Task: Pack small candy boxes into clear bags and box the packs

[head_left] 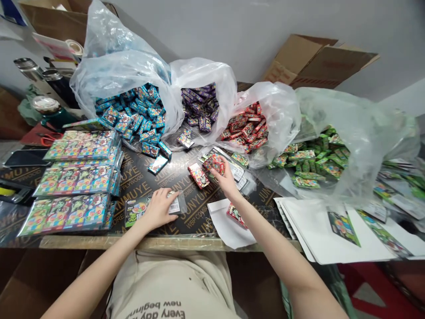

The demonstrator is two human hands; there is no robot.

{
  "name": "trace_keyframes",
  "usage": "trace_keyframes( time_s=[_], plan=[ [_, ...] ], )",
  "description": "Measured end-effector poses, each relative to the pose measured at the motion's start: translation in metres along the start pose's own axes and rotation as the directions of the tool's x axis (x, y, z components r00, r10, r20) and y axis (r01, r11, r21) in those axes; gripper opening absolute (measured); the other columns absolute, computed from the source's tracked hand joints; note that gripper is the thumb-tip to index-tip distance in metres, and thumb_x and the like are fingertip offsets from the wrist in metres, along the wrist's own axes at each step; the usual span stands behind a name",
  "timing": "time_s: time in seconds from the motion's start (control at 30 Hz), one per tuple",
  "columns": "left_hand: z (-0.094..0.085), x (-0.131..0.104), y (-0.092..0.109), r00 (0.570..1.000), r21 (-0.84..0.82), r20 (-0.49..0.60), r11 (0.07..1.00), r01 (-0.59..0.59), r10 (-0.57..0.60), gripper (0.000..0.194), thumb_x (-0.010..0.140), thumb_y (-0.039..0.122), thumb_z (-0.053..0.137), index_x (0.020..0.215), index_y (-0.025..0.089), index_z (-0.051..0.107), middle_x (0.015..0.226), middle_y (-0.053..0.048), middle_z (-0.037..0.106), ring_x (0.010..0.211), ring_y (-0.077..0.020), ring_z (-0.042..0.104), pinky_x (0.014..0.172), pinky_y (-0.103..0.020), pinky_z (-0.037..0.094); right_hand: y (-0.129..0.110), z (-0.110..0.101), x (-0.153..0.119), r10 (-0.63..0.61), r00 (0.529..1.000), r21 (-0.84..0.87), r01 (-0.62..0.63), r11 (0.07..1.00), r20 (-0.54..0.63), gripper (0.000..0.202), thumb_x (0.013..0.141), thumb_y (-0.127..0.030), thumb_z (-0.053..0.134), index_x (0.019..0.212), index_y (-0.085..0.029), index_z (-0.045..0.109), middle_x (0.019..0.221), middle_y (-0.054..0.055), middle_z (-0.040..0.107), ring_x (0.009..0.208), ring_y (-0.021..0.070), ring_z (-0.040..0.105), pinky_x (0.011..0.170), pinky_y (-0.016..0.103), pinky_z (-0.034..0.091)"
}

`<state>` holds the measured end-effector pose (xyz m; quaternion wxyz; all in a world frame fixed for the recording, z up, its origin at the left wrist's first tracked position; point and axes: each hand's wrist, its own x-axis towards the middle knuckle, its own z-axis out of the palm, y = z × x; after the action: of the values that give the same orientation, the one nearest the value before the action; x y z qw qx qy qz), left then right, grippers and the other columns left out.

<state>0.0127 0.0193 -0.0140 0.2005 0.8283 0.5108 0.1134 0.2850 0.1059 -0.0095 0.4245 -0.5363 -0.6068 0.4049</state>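
My left hand [159, 208] lies palm down with fingers spread over a clear plastic packet [136, 207] that has a green printed card. Between the fingers of my right hand [228, 179] are small red printed boxes [214, 165], their exact number partly hidden. Just left of it another red box [199, 175] lies on the dark board. Beneath my right forearm, one more red box [236, 215] rests on a white sheet [221, 221]. Flat printed packets [237, 170] lie behind my right hand. A blue box [157, 164] sits beyond my left hand.
Plastic bags hold blue boxes [139, 110], purple boxes [201, 104], red boxes [249, 126] and green boxes [318, 155]. Stacked filled packs [71, 181] stand at left, near a phone [26, 158] and red scissors [49, 139]. White sheets [308, 230] lie at right; a carton [315, 62] stands behind.
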Motion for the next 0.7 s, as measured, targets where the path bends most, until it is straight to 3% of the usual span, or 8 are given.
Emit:
trace_keyframes(
  time_s=[0.1, 0.17, 0.3, 0.37, 0.43, 0.53, 0.6, 0.7],
  plan=[
    [-0.006, 0.003, 0.011, 0.992, -0.169, -0.107, 0.984, 0.048, -0.067, 0.073, 0.059, 0.038, 0.083, 0.126, 0.021, 0.059, 0.123, -0.015, 0.056, 0.117, -0.0338, 0.050, 0.102, -0.053, 0.036, -0.032, 0.001, -0.021, 0.236, 0.963, 0.304, -0.264, 0.915, 0.127, 0.076, 0.081, -0.051, 0.061, 0.143, -0.029, 0.024, 0.115, 0.010, 0.067, 0.084, 0.0231, 0.070, 0.078, 0.046, 0.057],
    [-0.010, 0.007, 0.026, 0.977, -0.431, -0.152, 0.900, 0.068, -0.147, 0.063, 0.065, 0.044, 0.080, 0.120, 0.020, 0.062, 0.118, -0.013, 0.060, 0.112, -0.0300, 0.054, 0.100, -0.049, 0.040, -0.052, 0.011, -0.037, 0.296, 0.912, 0.420, -0.397, 0.816, 0.286, 0.055, 0.086, -0.049, 0.054, 0.134, -0.027, 0.038, 0.104, 0.008, 0.071, 0.085, 0.0236, 0.071, 0.077, 0.045, 0.057],
    [-0.013, 0.014, 0.057, 0.955, -0.921, 0.094, 0.340, 0.191, -0.283, 0.046, 0.073, 0.053, 0.070, 0.100, 0.015, 0.068, 0.092, -0.008, 0.071, 0.081, -0.0182, 0.065, 0.079, -0.033, 0.051, -0.071, 0.038, -0.065, 0.294, 0.917, 0.500, -0.394, 0.771, 0.269, 0.037, 0.086, -0.046, 0.053, 0.116, -0.025, 0.052, 0.117, 0.008, 0.068, 0.108, 0.0254, 0.065, 0.089, 0.042, 0.055],
    [-0.013, 0.015, 0.066, 0.927, -0.960, 0.246, 0.064, 0.274, -0.282, 0.046, 0.065, 0.052, 0.076, 0.086, 0.013, 0.067, 0.074, -0.004, 0.069, 0.063, -0.0131, 0.062, 0.064, -0.026, 0.050, -0.069, 0.049, -0.074, 0.277, 0.924, 0.467, -0.373, 0.802, 0.262, 0.041, 0.086, -0.048, 0.053, 0.119, -0.025, 0.052, 0.123, 0.008, 0.065, 0.110, 0.0255, 0.063, 0.090, 0.041, 0.054],
    [-0.015, 0.013, 0.068, 0.891, -0.952, 0.307, -0.089, 0.294, -0.336, 0.045, 0.055, 0.049, 0.083, 0.075, 0.013, 0.063, 0.062, 0.000, 0.065, 0.052, -0.0104, 0.058, 0.055, -0.023, 0.048, -0.064, 0.055, -0.080, 0.234, 0.944, 0.410, -0.313, 0.856, 0.233, 0.049, 0.086, -0.051, 0.053, 0.128, -0.026, 0.049, 0.125, 0.007, 0.062, 0.112, 0.0241, 0.061, 0.093, 0.041, 0.052],
    [-0.020, 0.009, 0.065, 0.851, -0.959, 0.279, -0.167, 0.228, -0.444, 0.045, 0.051, 0.042, 0.086, 0.076, 0.014, 0.062, 0.066, -0.001, 0.068, 0.055, -0.0113, 0.062, 0.061, -0.026, 0.052, -0.057, 0.054, -0.084, 0.147, 0.983, 0.313, -0.175, 0.934, 0.111, 0.059, 0.081, -0.050, 0.062, 0.133, -0.029, 0.045, 0.115, 0.005, 0.064, 0.105, 0.0215, 0.061, 0.092, 0.039, 0.051],
    [-0.023, 0.005, 0.063, 0.862, -0.967, 0.255, -0.125, 0.223, -0.437, 0.046, 0.050, 0.037, 0.087, 0.083, 0.013, 0.065, 0.075, -0.002, 0.071, 0.062, -0.0120, 0.064, 0.067, -0.027, 0.053, -0.058, 0.047, -0.084, 0.100, 0.992, 0.260, -0.118, 0.958, 0.083, 0.048, 0.078, -0.046, 0.068, 0.120, -0.027, 0.056, 0.104, 0.004, 0.067, 0.095, 0.0206, 0.062, 0.087, 0.037, 0.052],
    [-0.025, -0.003, 0.058, 0.892, -0.948, 0.296, 0.012, 0.320, -0.342, 0.040, 0.056, 0.038, 0.083, 0.082, 0.012, 0.069, 0.075, -0.002, 0.070, 0.064, -0.0113, 0.061, 0.066, -0.024, 0.050, -0.068, 0.033, -0.079, 0.018, 0.973, 0.141, -0.051, 0.989, 0.231, 0.023, 0.084, -0.043, 0.061, 0.094, -0.022, 0.065, 0.090, 0.004, 0.068, 0.083, 0.0198, 0.063, 0.080, 0.036, 0.051]
  ],
)
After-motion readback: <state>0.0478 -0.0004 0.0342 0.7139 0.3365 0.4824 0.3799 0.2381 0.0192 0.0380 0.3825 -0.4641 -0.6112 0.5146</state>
